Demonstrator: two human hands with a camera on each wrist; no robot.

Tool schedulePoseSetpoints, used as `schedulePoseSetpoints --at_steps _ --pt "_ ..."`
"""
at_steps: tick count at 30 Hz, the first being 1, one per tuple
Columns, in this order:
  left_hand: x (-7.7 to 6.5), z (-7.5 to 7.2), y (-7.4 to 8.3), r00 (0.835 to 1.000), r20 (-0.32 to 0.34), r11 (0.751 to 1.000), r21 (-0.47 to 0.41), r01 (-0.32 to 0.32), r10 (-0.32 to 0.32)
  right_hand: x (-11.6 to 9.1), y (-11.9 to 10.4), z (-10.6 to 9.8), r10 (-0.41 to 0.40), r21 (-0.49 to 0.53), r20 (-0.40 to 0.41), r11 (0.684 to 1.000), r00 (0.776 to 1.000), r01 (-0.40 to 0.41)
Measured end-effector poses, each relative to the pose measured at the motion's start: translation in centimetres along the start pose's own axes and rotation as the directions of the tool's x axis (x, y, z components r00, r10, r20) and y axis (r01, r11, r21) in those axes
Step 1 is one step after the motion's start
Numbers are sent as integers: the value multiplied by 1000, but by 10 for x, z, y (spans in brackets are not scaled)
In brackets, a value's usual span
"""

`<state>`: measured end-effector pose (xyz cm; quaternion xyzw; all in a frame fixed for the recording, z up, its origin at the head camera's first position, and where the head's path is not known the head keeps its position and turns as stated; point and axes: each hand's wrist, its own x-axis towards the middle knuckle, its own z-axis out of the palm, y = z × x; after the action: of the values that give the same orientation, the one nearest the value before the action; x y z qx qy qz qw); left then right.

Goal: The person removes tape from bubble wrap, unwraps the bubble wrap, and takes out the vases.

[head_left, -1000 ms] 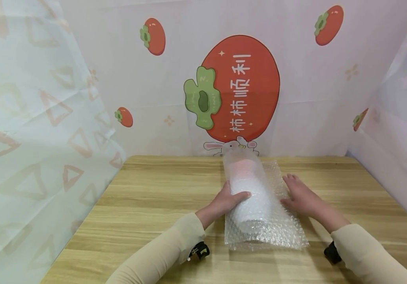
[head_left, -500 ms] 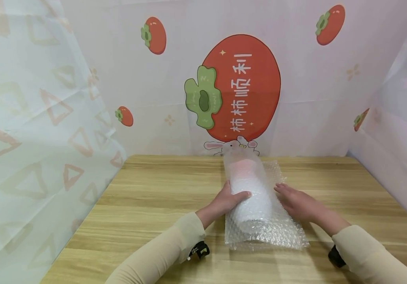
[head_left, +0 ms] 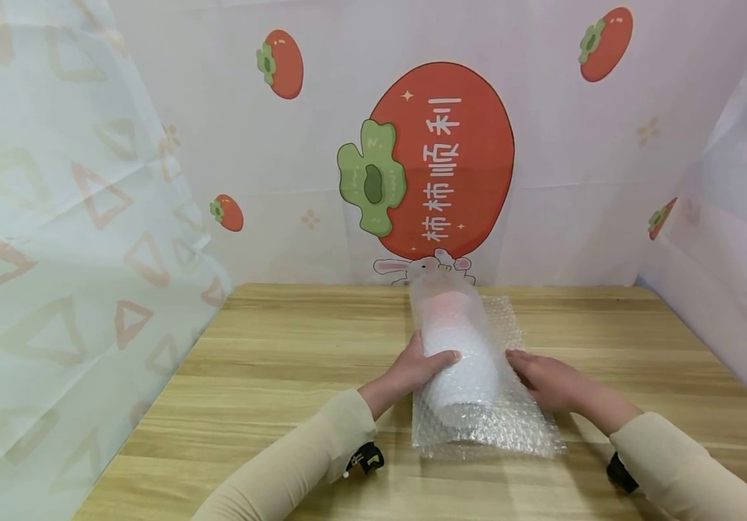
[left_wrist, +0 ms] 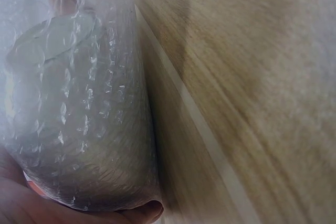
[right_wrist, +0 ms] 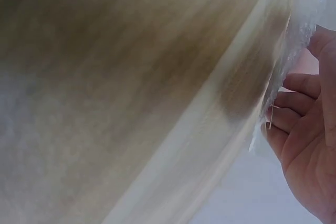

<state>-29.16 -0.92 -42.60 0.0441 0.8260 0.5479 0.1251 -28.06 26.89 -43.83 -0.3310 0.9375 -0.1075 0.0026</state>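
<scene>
A white cylinder (head_left: 461,369), pinkish toward its far end, lies on the table wrapped in clear bubble wrap (head_left: 523,427). Its round rim shows through the film in the left wrist view; the exact kind of thing inside is hidden. My left hand (head_left: 415,365) holds the roll from the left, thumb on top and fingers reaching around its side. At the right, a loose flap of the wrap spreads out over the wood. My right hand (head_left: 552,380) has its curled fingers at that flap's edge, and the film passes between fingertips and thumb in the right wrist view.
The wood-grain table (head_left: 282,347) reaches back to a hanging cloth (head_left: 562,181) printed with persimmons. Pale patterned sheets (head_left: 87,217) hang at both sides. Small black cameras (head_left: 367,459) sit at both wrists.
My right hand has moved left and slightly toward me, from beside the flap onto its edge, and its fingers have curled. The left hand and the wrapped roll stay in place.
</scene>
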Motion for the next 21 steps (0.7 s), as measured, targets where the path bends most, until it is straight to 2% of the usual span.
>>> schedulePoseSetpoints --at_steps 15,21 --pt "0 1 4 1000 9 999 37 19 -19 -1 2 0 -7 59 47 998 999 4" --pt "-1 1 7 999 -1 999 35 -34 34 -1 1 -1 3 50 44 999 999 -5"
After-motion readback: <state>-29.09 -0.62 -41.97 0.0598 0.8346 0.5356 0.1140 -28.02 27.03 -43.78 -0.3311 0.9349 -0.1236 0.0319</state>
